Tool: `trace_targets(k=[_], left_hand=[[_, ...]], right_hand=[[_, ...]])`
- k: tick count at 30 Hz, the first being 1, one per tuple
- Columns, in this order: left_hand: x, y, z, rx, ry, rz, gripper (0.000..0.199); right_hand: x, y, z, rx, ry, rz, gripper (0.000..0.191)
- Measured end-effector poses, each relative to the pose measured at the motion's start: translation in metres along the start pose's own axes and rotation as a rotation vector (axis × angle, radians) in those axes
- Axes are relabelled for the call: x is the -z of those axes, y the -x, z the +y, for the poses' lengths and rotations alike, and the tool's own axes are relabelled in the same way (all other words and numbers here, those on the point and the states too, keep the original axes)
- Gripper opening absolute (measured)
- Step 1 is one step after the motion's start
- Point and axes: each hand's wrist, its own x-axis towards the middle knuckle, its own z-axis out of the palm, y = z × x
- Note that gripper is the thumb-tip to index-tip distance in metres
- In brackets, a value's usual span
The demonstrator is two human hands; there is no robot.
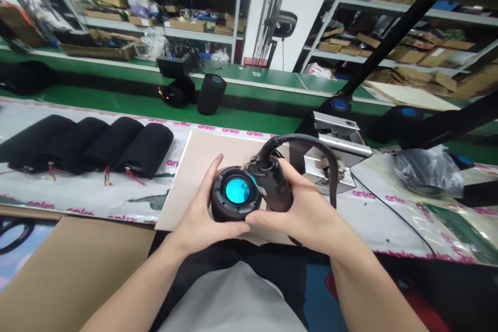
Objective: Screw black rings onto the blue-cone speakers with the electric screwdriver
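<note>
- Four speakers (pixel 89 145) in a row on my bench (pixel 241 116), left of the board (pixel 194 176)
- Metal fixture (pixel 330 137) right of the board
- Shelves (pixel 155 0) behind the bench

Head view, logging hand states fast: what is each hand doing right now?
Left hand: closed, holding the round speaker.
Right hand: closed, holding the corded black tool.

A round black speaker (pixel 222 206) faces up, its cyan centre glowing, or perhaps only reflecting light.
</note>
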Motion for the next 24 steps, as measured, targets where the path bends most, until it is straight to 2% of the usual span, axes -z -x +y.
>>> trace_targets(k=[5,10,16,21,24], left_hand=[[0.0003,0.0006,-0.0034,-0.025,0.004,0.002,0.129],[0.0008,0.0013,-0.0033,-0.031,0.025,-0.01,0.128],[0.0013,0.0013,-0.0004,0.006,0.029,-0.006,0.13],[0.0017,0.0006,0.0002,-0.02,0.035,-0.013,0.127],[0.0016,0.0013,-0.0023,-0.018,0.026,-0.008,0.127]], right_hand=[[-0.0091,0.0062,-0.0005,-0.028,-0.04,0.086,0.07],[-0.0116,0.0089,-0.0018,-0.076,-0.055,0.053,0.07],[-0.007,0.0057,-0.0013,-0.067,0.01,0.052,0.068],[-0.0082,0.0049,-0.0012,-0.061,-0.005,0.049,0.068],[-0.01,0.0088,-0.0067,-0.124,-0.02,0.052,0.062]])
